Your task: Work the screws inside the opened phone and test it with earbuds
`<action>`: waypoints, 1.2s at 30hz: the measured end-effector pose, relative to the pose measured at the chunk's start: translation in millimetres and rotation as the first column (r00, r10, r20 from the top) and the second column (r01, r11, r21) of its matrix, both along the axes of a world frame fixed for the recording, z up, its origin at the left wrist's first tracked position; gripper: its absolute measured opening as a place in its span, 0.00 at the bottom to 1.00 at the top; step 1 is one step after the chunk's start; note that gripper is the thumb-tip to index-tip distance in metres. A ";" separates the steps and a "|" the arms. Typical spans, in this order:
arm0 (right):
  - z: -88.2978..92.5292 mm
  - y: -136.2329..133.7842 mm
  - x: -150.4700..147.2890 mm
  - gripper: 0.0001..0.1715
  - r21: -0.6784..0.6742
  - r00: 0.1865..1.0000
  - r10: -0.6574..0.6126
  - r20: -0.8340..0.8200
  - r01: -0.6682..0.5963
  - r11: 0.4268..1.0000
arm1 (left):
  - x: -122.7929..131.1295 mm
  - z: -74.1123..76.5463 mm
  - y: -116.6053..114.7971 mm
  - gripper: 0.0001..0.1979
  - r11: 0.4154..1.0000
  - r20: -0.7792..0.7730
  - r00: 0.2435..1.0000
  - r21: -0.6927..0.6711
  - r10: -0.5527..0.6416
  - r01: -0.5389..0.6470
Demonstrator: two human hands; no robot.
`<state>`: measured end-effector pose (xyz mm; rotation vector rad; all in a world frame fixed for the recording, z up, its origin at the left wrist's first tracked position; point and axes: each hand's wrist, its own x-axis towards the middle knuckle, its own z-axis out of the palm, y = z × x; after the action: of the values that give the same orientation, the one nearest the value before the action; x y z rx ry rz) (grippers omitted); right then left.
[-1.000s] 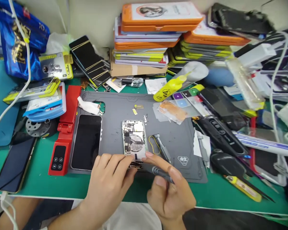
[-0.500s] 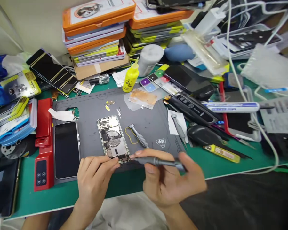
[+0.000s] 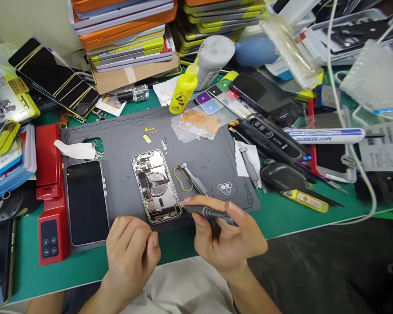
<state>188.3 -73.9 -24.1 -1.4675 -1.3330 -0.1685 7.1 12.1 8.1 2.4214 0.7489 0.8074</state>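
An opened smartphone (image 3: 157, 187) lies on the grey work mat (image 3: 121, 181), its inner parts and a round coil exposed. My right hand (image 3: 227, 237) grips a dark grey precision screwdriver (image 3: 209, 212), held almost level. Its tip is at the phone's lower right edge; whether it touches a screw is too small to tell. Below and left of the phone, my left hand (image 3: 129, 248) is curled into a loose fist, apart from the phone, with nothing visible in it. A second screwdriver (image 3: 194, 179) rests beside a yellow rubber band (image 3: 182, 179), right of the phone.
Left of the mat stand a dark-screened phone (image 3: 87, 203) and a red device (image 3: 50, 196). Tiny screws (image 3: 164, 145) lie above the opened phone. A yellow bottle (image 3: 184, 89) stands at the back, before stacked boxes (image 3: 124, 48). A white cable (image 3: 343, 131) crosses the cluttered right side.
My left hand has drawn back from the phone's lower edge and curled up. The screwdriver tip stays at the phone's lower right corner. The head view has shifted slightly.
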 end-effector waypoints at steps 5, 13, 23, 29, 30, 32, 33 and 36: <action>3.1 -0.1 0.7 0.42 -0.025 0.992 -0.021 0.122 0.024 0.999 | 0.9 -0.1 0.3 0.11 0.999 0.003 1.000 -0.039 0.011 -0.011; 0.3 -0.2 -1.9 0.31 0.000 0.990 0.073 0.117 -0.073 0.997 | 1.9 0.0 -0.3 0.07 0.998 0.019 0.999 -0.042 0.038 -0.037; -1.6 -6.7 -4.2 0.43 0.036 0.998 0.013 0.057 -0.015 0.999 | 9.3 2.8 1.9 0.05 0.998 -0.007 0.998 0.016 0.067 -0.067; -1.7 -6.3 -2.2 0.42 0.036 0.999 -0.006 0.042 0.005 0.999 | 9.9 -1.3 1.3 0.03 0.998 -0.065 0.997 0.056 0.037 -0.033; -0.1 -5.2 -1.3 0.43 0.030 1.000 -0.013 0.029 0.012 0.999 | 9.6 -1.0 1.1 0.03 0.998 -0.070 0.997 0.052 0.030 -0.026; 3.8 -3.3 0.6 0.47 0.033 0.999 -0.024 -0.029 0.025 0.999 | 8.8 0.6 0.8 0.06 0.999 -0.082 0.996 0.046 0.019 -0.015; 5.6 -3.0 1.3 0.47 0.043 0.997 -0.023 -0.076 0.026 0.999 | 8.4 1.7 0.8 0.08 0.999 -0.087 0.996 0.046 0.014 -0.010; 8.5 -4.8 1.5 0.45 0.059 0.975 0.067 -0.213 -0.056 0.997 | 7.5 4.5 1.3 0.10 0.999 -0.095 0.995 0.048 0.007 -0.003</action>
<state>189.8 -78.7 -15.6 -1.3574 -1.1876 -0.0036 14.6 13.5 12.6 2.5166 0.7797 0.7244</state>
